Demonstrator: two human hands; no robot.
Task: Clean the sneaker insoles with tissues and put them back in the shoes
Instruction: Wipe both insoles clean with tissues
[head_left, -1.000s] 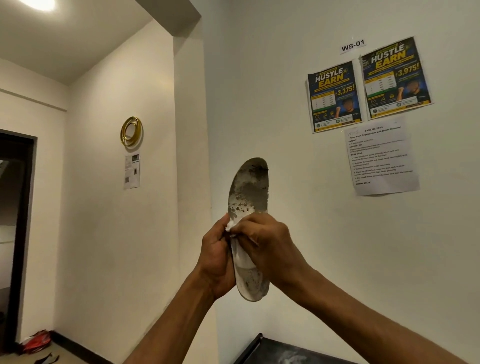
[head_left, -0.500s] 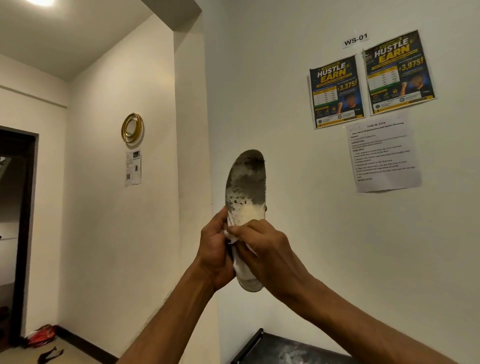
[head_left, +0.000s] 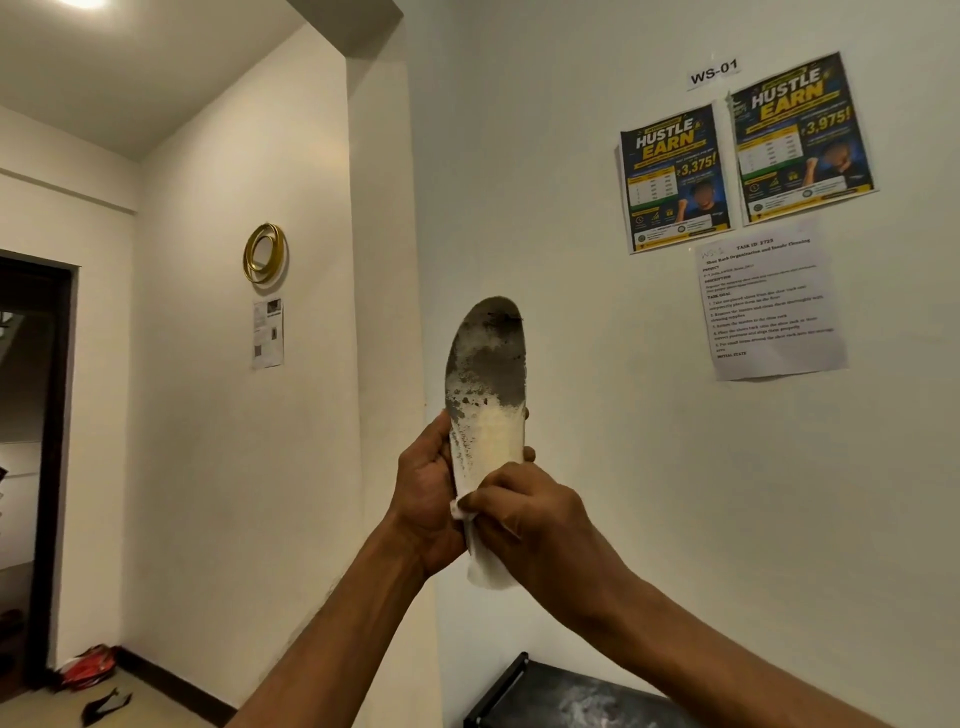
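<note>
Right hand (head_left: 530, 519): fingers curled, pinching the tissue (head_left: 458, 512) against the insole (head_left: 488, 374); it has slid down from the middle toward the heel.
Left hand (head_left: 426, 493): clamped on the insole's edge, holding it upright in the air before the wall.
Change: a pale wiped band now shows in the middle; the toe part is dark grey.
Meaning: cleaning seems only partly done; the toe part needs strokes.
Writing: label (head_left: 714, 73) "WS-01"; two posters (head_left: 675, 176) "HUSTLE EARN", "3,375!" and "3,975!"; sheet (head_left: 769, 306) "TASK ID: 2723", other lines too small.

wall (head_left: 597, 364) close behind raised insole (head_left: 488, 374)
</note>
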